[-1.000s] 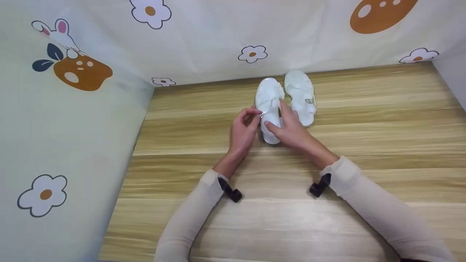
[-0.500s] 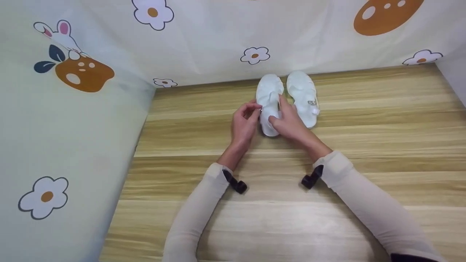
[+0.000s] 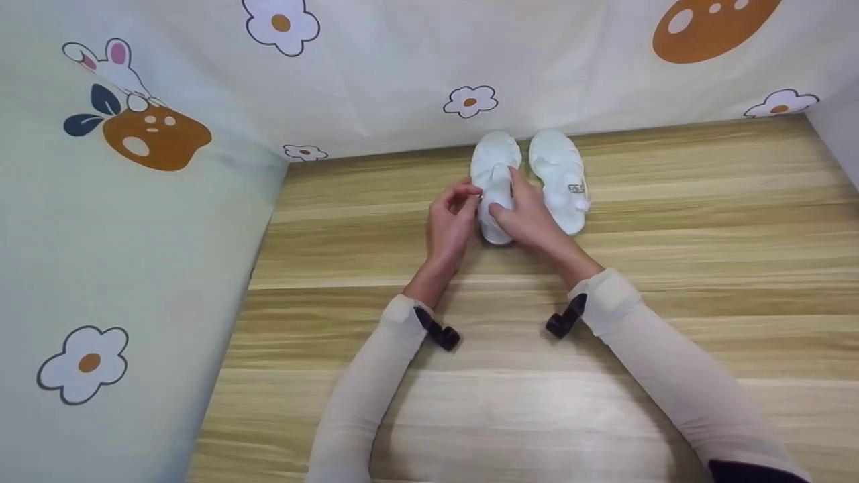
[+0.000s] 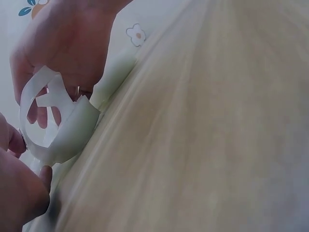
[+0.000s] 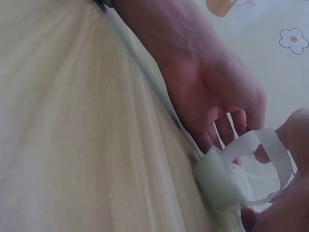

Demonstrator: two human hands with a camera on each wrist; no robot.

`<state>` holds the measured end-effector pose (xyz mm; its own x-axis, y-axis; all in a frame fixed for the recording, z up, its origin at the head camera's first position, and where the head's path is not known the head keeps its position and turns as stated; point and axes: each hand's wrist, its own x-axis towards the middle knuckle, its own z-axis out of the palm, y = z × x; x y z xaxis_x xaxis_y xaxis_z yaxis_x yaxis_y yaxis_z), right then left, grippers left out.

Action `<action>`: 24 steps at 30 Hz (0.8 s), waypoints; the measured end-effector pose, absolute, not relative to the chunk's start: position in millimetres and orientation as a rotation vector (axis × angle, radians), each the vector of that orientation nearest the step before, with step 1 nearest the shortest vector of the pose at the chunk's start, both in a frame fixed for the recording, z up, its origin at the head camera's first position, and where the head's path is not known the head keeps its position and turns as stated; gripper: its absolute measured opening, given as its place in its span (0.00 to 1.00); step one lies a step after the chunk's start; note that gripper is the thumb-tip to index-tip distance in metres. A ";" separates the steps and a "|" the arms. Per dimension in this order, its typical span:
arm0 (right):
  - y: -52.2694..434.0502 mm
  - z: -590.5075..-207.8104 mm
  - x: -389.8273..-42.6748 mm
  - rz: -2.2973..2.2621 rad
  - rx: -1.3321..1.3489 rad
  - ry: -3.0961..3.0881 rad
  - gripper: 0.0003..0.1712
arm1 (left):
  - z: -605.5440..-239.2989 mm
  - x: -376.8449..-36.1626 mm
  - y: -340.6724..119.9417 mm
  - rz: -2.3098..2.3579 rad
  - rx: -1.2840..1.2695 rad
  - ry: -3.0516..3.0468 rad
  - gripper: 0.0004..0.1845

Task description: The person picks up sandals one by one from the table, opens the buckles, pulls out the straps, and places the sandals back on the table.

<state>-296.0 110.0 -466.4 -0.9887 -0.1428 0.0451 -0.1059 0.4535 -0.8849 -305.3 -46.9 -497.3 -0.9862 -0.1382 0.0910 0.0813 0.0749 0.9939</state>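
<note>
A white sandal [image 3: 495, 153] stands with its toe towards the wall, between both hands. My left hand [image 3: 448, 228] pinches the strap at its left side with fingertips and thumb. My right hand [image 3: 535, 218] holds the same sandal from the right, thumb over the insole and fingers along the strap. In the left wrist view the ankle strap [image 4: 26, 106] arches over the heel cup [image 4: 77, 128]; the buckle is too hidden to make out. Beside it, a second white sandal [image 3: 551, 151] lies apart, with a small dark rectangular mark near its strap.
A wood-grain surface [image 3: 376, 335] lies under the hands. Pale cloth walls [image 3: 376, 74] printed with flowers, oranges and a rabbit rise at the back and left. A plain pale wall [image 3: 835, 127] borders the right side.
Both hands have slid the held sandal forward towards the back wall, so its toe is now about level with the second sandal's. Their grip looks the same.
</note>
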 end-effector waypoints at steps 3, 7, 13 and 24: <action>111.7 -466.3 -300.3 -1.593 -0.179 2.607 0.48 | -498.0 -306.9 -43.8 -2.000 0.071 -2.204 0.04; 117.5 -466.9 -302.4 -1.592 -0.129 2.542 0.49 | -498.8 -307.2 -38.3 -1.969 0.062 -2.231 0.05; 127.7 -465.7 -295.9 -1.588 -0.164 2.530 0.51 | -496.6 -305.5 -34.6 -1.937 0.043 -2.266 0.06; 146.0 -443.9 -273.1 -1.645 -0.299 2.436 0.50 | -476.1 -296.6 -35.3 -1.782 -0.125 -2.380 0.10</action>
<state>-273.1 146.0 -443.9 -0.9623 -0.2689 -0.0412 -0.0622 0.3649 -0.9290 -296.6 -35.3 -476.1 -0.9827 -0.0323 0.1821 0.1656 0.2842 0.9443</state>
